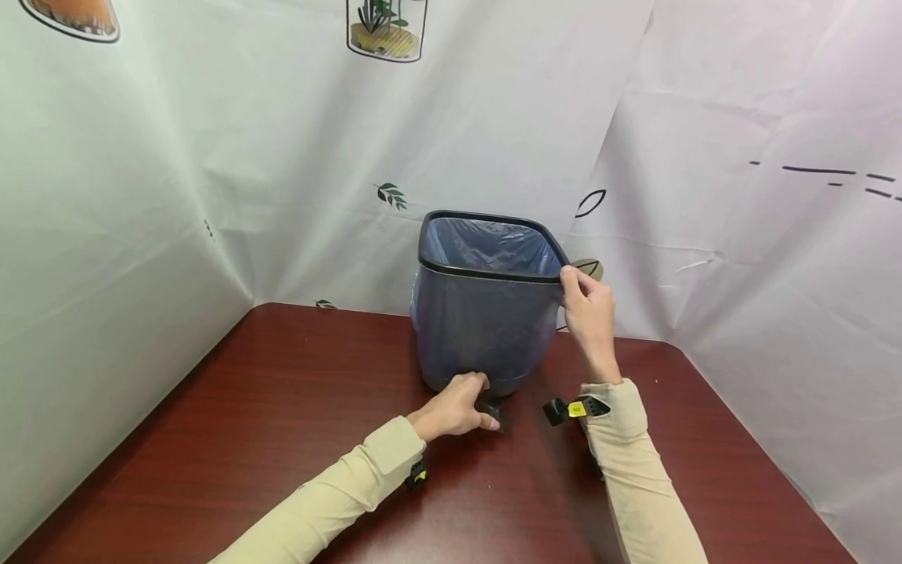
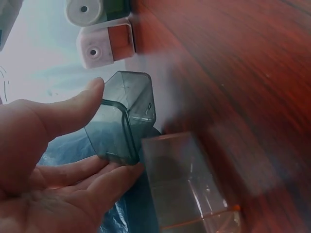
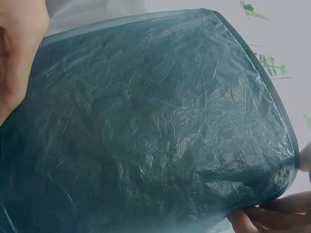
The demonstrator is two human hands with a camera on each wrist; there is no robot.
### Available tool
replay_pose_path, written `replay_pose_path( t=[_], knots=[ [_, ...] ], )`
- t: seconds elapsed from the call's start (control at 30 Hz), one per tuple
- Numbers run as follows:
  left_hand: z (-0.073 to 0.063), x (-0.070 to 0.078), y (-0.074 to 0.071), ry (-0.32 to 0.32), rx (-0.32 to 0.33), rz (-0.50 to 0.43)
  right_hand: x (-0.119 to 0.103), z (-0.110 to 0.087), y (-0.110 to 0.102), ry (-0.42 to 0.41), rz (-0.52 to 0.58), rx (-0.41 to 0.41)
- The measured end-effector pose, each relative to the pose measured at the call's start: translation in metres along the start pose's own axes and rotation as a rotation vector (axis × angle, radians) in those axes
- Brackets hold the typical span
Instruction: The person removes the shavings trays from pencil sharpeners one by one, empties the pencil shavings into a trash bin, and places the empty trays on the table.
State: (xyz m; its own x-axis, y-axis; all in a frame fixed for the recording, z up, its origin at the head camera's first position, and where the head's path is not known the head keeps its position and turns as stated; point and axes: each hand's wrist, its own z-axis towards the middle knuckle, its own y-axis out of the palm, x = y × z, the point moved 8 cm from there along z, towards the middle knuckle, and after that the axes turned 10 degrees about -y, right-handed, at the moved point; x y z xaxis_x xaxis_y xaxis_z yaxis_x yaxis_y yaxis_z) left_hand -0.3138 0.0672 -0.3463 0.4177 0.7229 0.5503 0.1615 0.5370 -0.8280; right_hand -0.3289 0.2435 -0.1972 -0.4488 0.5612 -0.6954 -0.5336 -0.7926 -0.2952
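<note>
A trash bin (image 1: pixel 482 273) with a dark rim stands on the table, lined with a blue plastic bag (image 1: pixel 486 243). My right hand (image 1: pixel 590 312) pinches the rim at its near right corner. Low at the bin's front is my left hand (image 1: pixel 456 406), thumb and fingers around a small dark thing. The left wrist view shows this as a translucent grey box (image 2: pixel 131 92), held between thumb and fingers. A clear box (image 2: pixel 177 179) with an orange edge lies beside it. In the right wrist view, the crinkled bag (image 3: pixel 146 121) fills the middle.
Two white pieces with round holes, one with a red part (image 2: pixel 97 51) and one with a green part (image 2: pixel 85 10), stand on the table in the left wrist view. The reddish-brown table (image 1: pixel 282 407) reaches printed white sheets (image 1: pixel 296 157) behind and at both sides.
</note>
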Motion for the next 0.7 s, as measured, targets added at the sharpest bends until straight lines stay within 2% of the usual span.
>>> replay_pose_path(
  t=[0.2,0.47,0.57,0.6,0.7],
  knots=[
    [-0.0007,-0.002,0.0042,0.014,-0.01,0.019,0.0001,0.0001,0.0002,0.008,-0.006,0.001],
    [-0.0021,-0.0012,0.0078,0.093,0.029,0.095,0.0007,0.0004,0.0004,-0.01,-0.001,0.002],
    [0.0,-0.0024,0.0091,0.091,0.031,0.121,0.0006,0.0003,0.0008,-0.012,0.003,0.003],
    [-0.0013,-0.0004,0.0071,0.066,0.018,0.126,0.0007,0.0,0.0008,-0.01,0.005,0.001],
    [0.0002,-0.0004,0.0063,0.057,0.024,0.149,0.0005,0.0002,0.0008,-0.005,0.007,-0.002]
  ],
)
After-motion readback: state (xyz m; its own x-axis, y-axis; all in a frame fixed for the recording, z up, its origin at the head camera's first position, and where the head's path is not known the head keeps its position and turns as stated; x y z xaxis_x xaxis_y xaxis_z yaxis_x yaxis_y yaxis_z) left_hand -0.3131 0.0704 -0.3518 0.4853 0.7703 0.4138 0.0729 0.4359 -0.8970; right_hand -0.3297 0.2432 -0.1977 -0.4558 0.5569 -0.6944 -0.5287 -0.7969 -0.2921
